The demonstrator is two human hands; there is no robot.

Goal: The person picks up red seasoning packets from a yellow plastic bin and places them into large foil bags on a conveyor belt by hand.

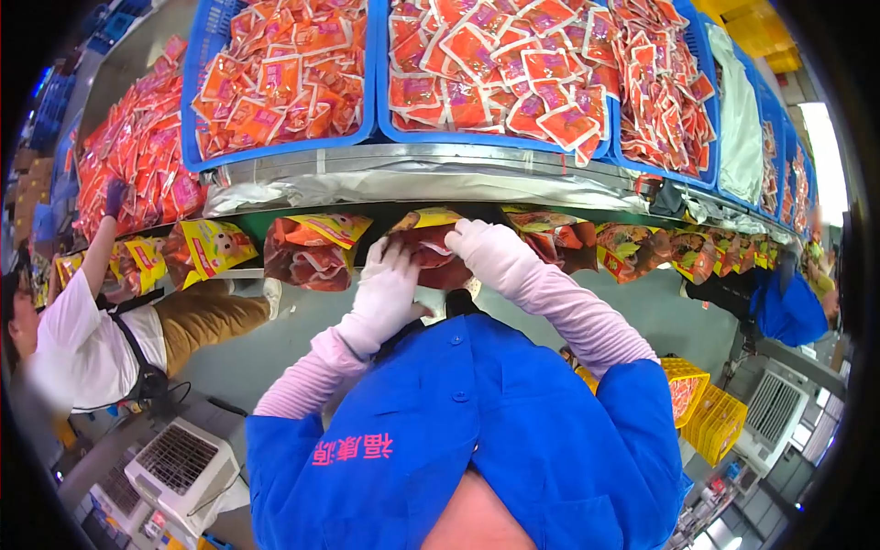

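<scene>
Between my hands stands an open snack bag (431,246), yellow-topped with red packets visible inside, in a row of similar bags along a green conveyor. My left hand (387,280), in a white glove, lies against the bag's left side with its fingers stretched and the thumb apart. The gloved fingers of my right hand (486,249) bend over the bag's upper right edge and grip it. To the left is a yellow and red bag (316,249) filled with red packets. Another filled bag (553,240) stands just right of my right hand.
Beyond the conveyor, a blue crate (371,101) and a larger blue crate (495,139) hold heaped red packets. A metal ledge (321,163) with plastic sheeting runs before them. At left, a co-worker's gloved hand (115,196) reaches into loose packets. Yellow crates (715,423) stand behind at right.
</scene>
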